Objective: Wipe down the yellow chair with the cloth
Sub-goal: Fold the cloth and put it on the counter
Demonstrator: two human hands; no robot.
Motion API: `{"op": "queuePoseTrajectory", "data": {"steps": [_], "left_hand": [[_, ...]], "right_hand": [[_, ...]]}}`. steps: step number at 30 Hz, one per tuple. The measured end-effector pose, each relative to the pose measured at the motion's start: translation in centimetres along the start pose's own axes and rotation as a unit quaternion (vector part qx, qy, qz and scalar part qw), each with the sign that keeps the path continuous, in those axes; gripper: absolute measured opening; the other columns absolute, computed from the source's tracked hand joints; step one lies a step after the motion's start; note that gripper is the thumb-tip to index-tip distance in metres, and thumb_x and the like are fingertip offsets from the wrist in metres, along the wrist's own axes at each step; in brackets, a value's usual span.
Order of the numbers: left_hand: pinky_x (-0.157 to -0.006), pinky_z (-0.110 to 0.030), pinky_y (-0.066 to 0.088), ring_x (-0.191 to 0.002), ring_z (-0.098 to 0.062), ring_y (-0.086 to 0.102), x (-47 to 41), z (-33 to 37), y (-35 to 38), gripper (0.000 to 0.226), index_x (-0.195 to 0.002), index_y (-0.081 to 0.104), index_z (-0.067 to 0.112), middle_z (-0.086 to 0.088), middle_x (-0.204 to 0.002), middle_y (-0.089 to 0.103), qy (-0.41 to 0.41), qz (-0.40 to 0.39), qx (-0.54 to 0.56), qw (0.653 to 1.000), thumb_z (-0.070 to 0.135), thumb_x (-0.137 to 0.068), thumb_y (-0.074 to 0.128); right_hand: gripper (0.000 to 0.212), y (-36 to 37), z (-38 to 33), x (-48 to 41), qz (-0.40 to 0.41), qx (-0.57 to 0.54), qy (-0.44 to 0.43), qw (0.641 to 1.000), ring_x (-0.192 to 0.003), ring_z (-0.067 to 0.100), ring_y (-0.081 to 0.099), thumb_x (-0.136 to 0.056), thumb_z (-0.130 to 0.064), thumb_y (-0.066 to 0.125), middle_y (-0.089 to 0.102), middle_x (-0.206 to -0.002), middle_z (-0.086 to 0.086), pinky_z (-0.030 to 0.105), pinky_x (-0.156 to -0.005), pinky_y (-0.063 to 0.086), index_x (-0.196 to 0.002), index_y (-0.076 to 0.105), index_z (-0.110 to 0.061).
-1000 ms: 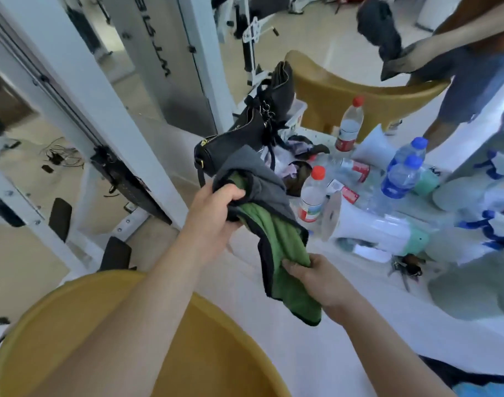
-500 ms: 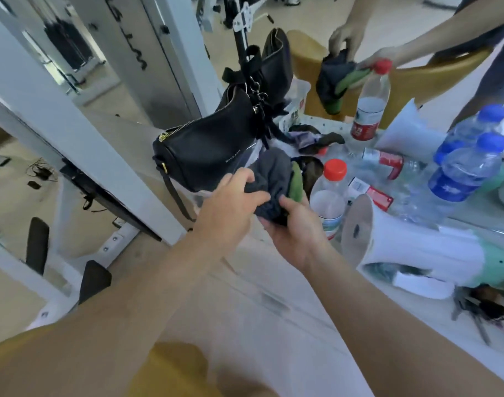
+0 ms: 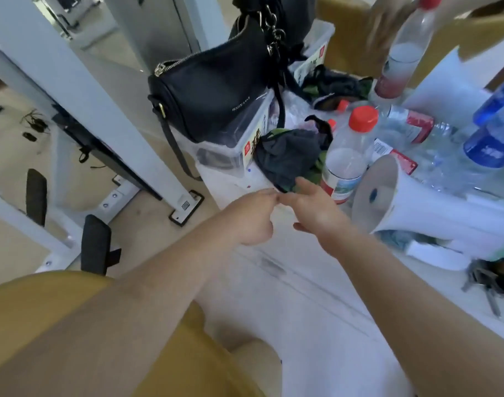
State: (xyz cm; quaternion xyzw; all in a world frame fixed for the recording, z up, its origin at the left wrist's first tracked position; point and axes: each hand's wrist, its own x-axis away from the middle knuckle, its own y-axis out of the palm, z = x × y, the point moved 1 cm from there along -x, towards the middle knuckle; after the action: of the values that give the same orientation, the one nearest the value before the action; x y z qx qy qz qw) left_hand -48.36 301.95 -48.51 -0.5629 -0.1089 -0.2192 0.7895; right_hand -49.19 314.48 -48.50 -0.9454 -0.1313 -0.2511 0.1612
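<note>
Cloth (image 3: 288, 156) bunched on table (image 3: 302, 282), between bag (image 3: 213, 90) and bottle (image 3: 345, 156). Left hand (image 3: 252, 217) and right hand (image 3: 313, 209) empty, fingers loose, fingertips nearly touching, just short of cloth. Chair (image 3: 44, 305) below left forearm.

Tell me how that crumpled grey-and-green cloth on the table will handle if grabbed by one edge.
The cloth lies bunched in soft folds, so it is probably floppy and would unfurl and hang. It looks like thin fabric, likely light for its bulk. It sits right beside the red-capped bottle, so dragging it sideways might nudge that bottle.
</note>
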Motion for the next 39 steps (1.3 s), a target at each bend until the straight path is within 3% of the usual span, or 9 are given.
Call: {"op": "queuePoseTrajectory", "data": {"steps": [3,6,9,14,19,28,31,36,39], "left_hand": [[-0.087,-0.02,0.043,-0.11,-0.009,0.051,7.5,-2.4,0.7,0.061,-0.131,0.05,0.035,0.011,-0.135,0.049,-0.024,-0.141,0.012,0.99,0.001,-0.082,0.044],[-0.061,-0.01,0.042,-0.086,0.0,0.051,14.4,-5.7,3.1,0.063,-0.135,0.044,0.04,0.014,-0.136,0.043,-0.066,-0.322,-0.053,0.943,0.01,-0.08,0.049],[-0.099,-0.023,0.039,-0.12,-0.012,0.044,17.9,-8.9,5.8,0.071,-0.139,0.042,0.033,0.01,-0.142,0.041,-0.045,-0.24,-0.046,0.969,0.006,-0.075,0.057],[-0.105,-0.042,0.033,-0.132,-0.022,0.032,19.5,-12.9,8.6,0.072,-0.14,0.034,0.033,0.001,-0.144,0.038,-0.069,-0.059,-0.174,0.981,0.005,-0.079,0.061],[-0.107,-0.045,0.026,-0.117,-0.024,0.045,18.6,-12.9,9.1,0.052,-0.125,0.051,0.03,0.0,-0.119,0.058,-0.078,0.04,-0.206,0.974,0.002,-0.082,0.053],[-0.08,-0.034,0.043,-0.108,-0.023,0.053,15.7,-6.0,10.6,0.05,-0.12,0.055,0.022,0.001,-0.119,0.057,-0.012,0.054,-0.248,0.967,-0.006,-0.079,0.051],[-0.067,-0.03,0.037,-0.105,-0.026,0.053,12.7,-2.4,11.1,0.054,-0.121,0.054,0.02,-0.001,-0.116,0.055,0.013,0.075,-0.235,0.969,-0.009,-0.076,0.05],[-0.082,-0.037,0.046,-0.112,-0.032,0.051,7.5,3.7,12.1,0.05,-0.129,0.049,0.017,-0.008,-0.128,0.051,0.011,0.116,-0.186,0.975,-0.005,-0.085,0.043],[-0.078,-0.041,0.047,-0.103,-0.036,0.056,6.4,5.5,13.0,0.046,-0.135,0.041,0.019,-0.012,-0.139,0.039,0.008,0.124,-0.125,0.984,0.005,-0.091,0.048]], "right_hand": [[0.062,0.9,0.1,5.8,-0.141,0.028,0.011,0.989,-0.125,0.022,0.053,-0.085,-0.038,0.067,0.052,-0.141,0.006,0.04,-0.105,0.043,-0.14,0.044,-0.022],[0.081,4.2,2.4,11.6,-0.265,0.113,0.061,0.956,-0.132,0.013,0.045,-0.081,-0.051,0.068,0.041,-0.15,-0.003,0.023,-0.095,0.043,-0.149,0.032,-0.027],[0.085,8.5,5.8,16.3,-0.331,0.238,0.06,0.911,-0.136,0.018,0.042,-0.084,-0.053,0.065,0.039,-0.15,-0.004,0.03,-0.105,0.041,-0.152,0.022,-0.027],[0.062,12.6,11.2,19.5,-0.091,0.451,0.002,0.888,-0.116,0.027,0.05,-0.093,-0.024,0.056,0.051,-0.129,0.006,0.037,-0.087,0.051,-0.146,0.025,-0.023],[0.058,12.6,13.9,20.3,-0.019,0.465,0.012,0.885,-0.08,0.024,0.056,-0.08,0.006,0.045,0.057,-0.102,0.003,0.032,-0.059,0.042,-0.132,0.036,-0.019],[0.034,6.9,17.1,21.4,0.006,0.424,0.004,0.906,-0.078,0.027,0.05,-0.077,-0.001,0.047,0.054,-0.098,0.004,0.032,-0.062,0.036,-0.109,0.045,-0.012],[0.035,2.9,18.2,20.8,0.041,0.434,0.02,0.9,-0.089,0.029,0.058,-0.078,-0.003,0.049,0.056,-0.1,0.004,0.031,-0.063,0.037,-0.111,0.046,-0.013],[0.044,-3.7,19.7,18.6,0.133,0.423,0.046,0.895,-0.096,0.032,0.058,-0.08,-0.004,0.048,0.06,-0.105,0.007,0.033,-0.068,0.042,-0.122,0.048,-0.018],[0.049,-5.9,19.9,17.3,0.168,0.383,0.047,0.907,-0.1,0.033,0.057,-0.082,-0.004,0.049,0.061,-0.111,0.01,0.037,-0.076,0.046,-0.129,0.048,-0.02]]}}
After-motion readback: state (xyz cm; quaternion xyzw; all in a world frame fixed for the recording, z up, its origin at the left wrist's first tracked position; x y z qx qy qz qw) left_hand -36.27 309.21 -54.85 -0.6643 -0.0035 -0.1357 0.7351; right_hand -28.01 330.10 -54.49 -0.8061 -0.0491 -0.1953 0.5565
